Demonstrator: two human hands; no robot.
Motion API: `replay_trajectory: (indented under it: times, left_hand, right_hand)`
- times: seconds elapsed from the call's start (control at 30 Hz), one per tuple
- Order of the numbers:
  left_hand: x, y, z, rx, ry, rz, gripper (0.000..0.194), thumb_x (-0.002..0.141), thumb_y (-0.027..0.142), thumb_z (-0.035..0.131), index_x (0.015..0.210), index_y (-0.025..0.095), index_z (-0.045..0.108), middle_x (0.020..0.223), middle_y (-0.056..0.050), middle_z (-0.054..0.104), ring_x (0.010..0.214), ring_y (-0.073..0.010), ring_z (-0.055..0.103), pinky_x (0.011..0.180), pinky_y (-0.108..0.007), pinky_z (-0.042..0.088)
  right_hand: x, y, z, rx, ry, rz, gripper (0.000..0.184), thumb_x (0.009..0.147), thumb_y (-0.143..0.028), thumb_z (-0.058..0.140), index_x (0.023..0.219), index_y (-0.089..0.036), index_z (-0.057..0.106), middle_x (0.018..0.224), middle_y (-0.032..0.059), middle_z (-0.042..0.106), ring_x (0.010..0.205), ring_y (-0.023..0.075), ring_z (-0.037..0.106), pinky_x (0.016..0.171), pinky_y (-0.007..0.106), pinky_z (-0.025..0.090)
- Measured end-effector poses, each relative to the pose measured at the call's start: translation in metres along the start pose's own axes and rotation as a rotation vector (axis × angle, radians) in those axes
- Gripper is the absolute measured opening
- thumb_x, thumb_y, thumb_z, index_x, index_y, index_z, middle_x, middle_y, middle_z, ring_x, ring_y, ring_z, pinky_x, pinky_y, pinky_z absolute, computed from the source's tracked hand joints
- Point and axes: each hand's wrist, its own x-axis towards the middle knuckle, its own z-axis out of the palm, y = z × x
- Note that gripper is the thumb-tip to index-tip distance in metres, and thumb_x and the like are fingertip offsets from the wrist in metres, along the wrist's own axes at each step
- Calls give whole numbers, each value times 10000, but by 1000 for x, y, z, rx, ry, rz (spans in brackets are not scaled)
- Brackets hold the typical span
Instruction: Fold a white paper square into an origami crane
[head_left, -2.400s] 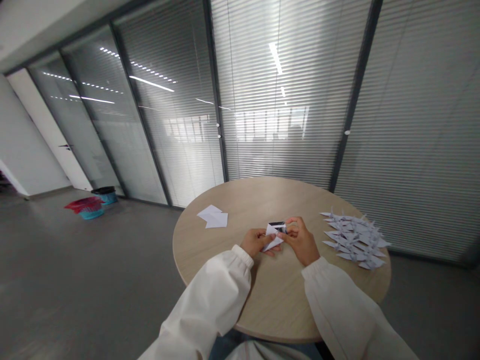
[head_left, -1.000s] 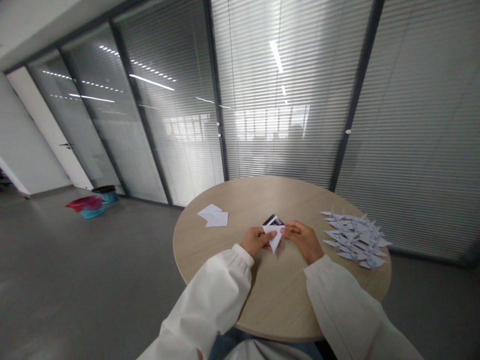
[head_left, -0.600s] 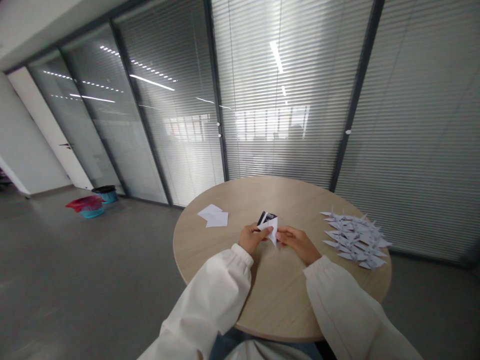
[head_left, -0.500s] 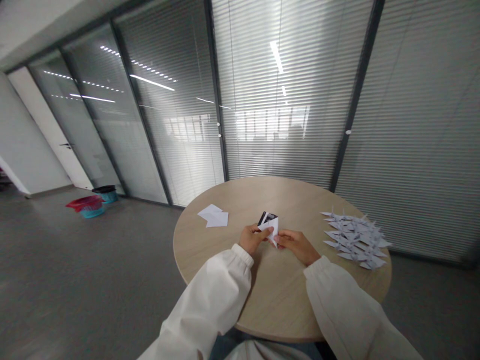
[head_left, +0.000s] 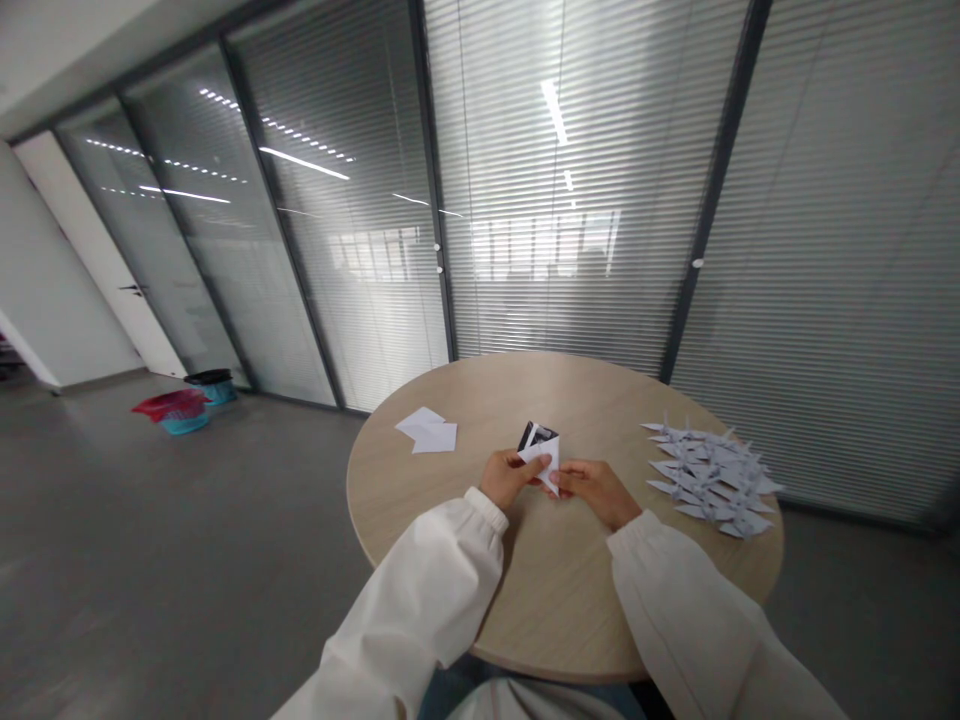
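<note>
Both left fingers (head_left: 534,466) and right fingers (head_left: 572,467) pinch folded paper (head_left: 543,449), long axis pointing toward the wearer.

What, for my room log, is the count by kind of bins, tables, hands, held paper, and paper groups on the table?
Bins: 2 (red-lined bin, black-lined bin)
Tables: 1 (round table)
Hands: 2 (left hand, right hand)
Held paper: 1 (white folded paper)
Paper groups: 2 (flat pieces, spiky heap)
Total: 8

Open tabletop (head_left: 555,385) beyond hands (head_left: 507,478), paper cranes (head_left: 712,475) rightward
</note>
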Motion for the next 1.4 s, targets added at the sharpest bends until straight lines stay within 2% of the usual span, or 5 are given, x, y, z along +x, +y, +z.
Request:
replay_trajectory:
  times: [0.1,0.2,0.47,0.87,1.4]
  left_hand:
    - [-3,3,2,-4,-43,-5,375,509,436,709,609,80,642,573,-50,634,505,-149,575,535,-253,461]
    - [-3,3,3,27,-19,2,353,500,417,716,580,84,629,554,-49,630,488,-149,567,503,-245,447]
    - [2,0,-1,123,207,11,314,511,392,711,543,92,622,518,-42,604,461,-118,527,454,-206,396]
    - [0,2,0,87,201,-2,303,523,376,709,563,91,613,534,-44,612,471,-133,553,461,-221,430]
    - [1,5,1,-10,279,11,289,514,355,721,572,92,615,545,-34,612,467,-119,542,472,-224,453]
  right_hand:
    - [1,2,1,18,-5,12,315,688,-428,570,734,-134,673,683,34,667,622,152,581,610,258,438]
    - [2,2,1,24,-17,19,324,676,-444,580,727,-139,679,674,30,666,622,155,587,605,261,446]
    - [-2,2,3,79,-54,61,371,632,-468,632,757,-121,675,727,74,690,651,168,624,651,293,481]
    - [0,6,3,64,-56,48,359,640,-478,620,718,-133,683,693,64,691,618,155,620,611,268,478]
    - [0,7,3,55,-48,39,377,640,-488,614,744,-131,676,714,70,694,638,163,630,644,283,484]
